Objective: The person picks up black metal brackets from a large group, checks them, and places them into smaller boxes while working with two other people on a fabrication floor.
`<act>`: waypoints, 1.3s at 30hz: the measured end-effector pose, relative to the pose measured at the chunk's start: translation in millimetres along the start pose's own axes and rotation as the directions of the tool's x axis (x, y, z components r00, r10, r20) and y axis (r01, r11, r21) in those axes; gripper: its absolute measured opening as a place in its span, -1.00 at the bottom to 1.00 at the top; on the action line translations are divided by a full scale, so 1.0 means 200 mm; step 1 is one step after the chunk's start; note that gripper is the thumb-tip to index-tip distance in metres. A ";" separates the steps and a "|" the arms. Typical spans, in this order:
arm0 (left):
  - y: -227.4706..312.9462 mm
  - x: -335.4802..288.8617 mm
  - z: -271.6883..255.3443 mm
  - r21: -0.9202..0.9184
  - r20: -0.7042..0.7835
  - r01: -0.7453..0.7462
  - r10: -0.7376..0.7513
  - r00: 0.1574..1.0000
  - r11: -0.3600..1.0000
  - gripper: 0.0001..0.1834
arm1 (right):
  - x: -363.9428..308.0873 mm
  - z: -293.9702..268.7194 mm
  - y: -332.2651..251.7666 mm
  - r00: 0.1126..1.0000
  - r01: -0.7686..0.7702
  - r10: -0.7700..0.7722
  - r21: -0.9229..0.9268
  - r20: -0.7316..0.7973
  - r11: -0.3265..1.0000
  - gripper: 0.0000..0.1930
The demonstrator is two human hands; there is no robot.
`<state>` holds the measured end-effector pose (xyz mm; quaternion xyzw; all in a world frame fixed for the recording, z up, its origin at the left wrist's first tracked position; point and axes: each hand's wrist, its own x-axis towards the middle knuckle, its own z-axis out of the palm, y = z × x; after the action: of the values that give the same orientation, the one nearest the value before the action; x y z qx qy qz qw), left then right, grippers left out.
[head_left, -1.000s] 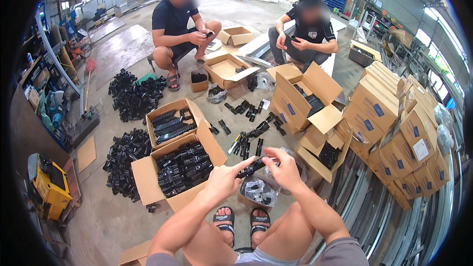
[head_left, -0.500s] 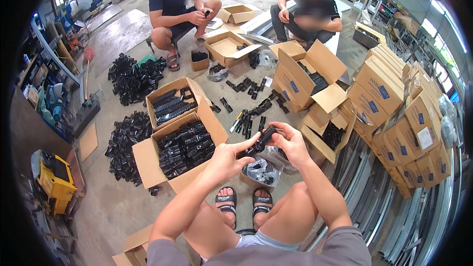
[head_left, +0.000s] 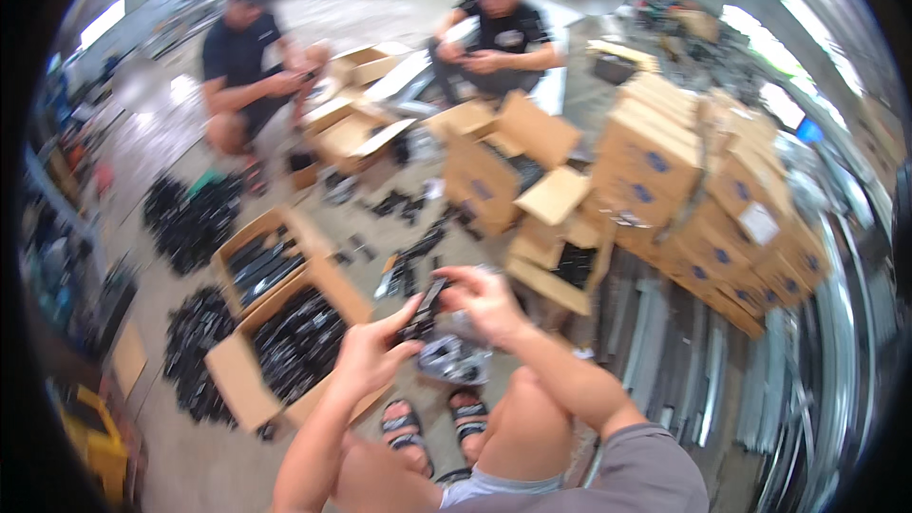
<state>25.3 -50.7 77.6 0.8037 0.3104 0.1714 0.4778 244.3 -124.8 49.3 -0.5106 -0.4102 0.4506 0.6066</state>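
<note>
Between my two hands, in front of my knees, is a short glossy black part point(head_left: 427, 308), tilted steeply; blur hides its exact kind. My left hand point(head_left: 369, 353) grips its lower end with thumb and fingers. The fingers of my right hand point(head_left: 483, 306) close on its upper end. Just below the hands, a clear plastic bag point(head_left: 454, 359) with black pieces sits over my sandals. To the left stands an open cardboard box point(head_left: 239, 382) filled with similar black parts. Several more black parts point(head_left: 407, 261) lie loose on the floor beyond my hands.
Two heaps of black parts point(head_left: 195, 223) flank the boxes at left. Two people point(head_left: 242, 66) sit across from me, handling small things. Open cartons point(head_left: 480, 185) stand ahead, stacked closed cartons point(head_left: 665, 147) at right, long metal profiles point(head_left: 655, 351) beside me, a yellow machine point(head_left: 95, 442) at lower left.
The view has swung right, so the scene sits further left and is blurred. The black part is now tilted more upright, still in both hands. The person at far right has both hands together.
</note>
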 end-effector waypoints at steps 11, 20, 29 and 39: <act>-0.11 0.01 0.03 -0.208 -0.001 -0.017 0.017 1.000 0.978 -0.15 | 0.05 -0.01 0.11 0.997 -0.030 0.018 0.163 0.077 0.986 -0.56; -0.15 0.00 -0.01 -0.346 0.056 0.003 0.017 0.998 0.938 -0.09 | 0.08 0.09 0.11 0.999 -0.037 0.033 0.189 0.024 0.981 -0.60; -0.10 0.01 0.10 -0.492 0.105 0.054 -0.003 0.994 0.869 -0.09 | 0.05 0.01 0.14 0.998 -0.035 0.040 0.119 -0.040 0.992 -0.60; -0.06 0.00 0.05 -0.388 0.133 -0.049 0.109 0.985 0.920 -0.05 | 0.03 0.07 -0.01 0.991 -0.050 0.025 -0.195 -0.130 0.980 -0.53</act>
<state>27.4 -53.5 62.2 0.7173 0.2007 0.1862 0.6407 232.6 -116.2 54.1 -0.6035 -0.4037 0.3856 0.5693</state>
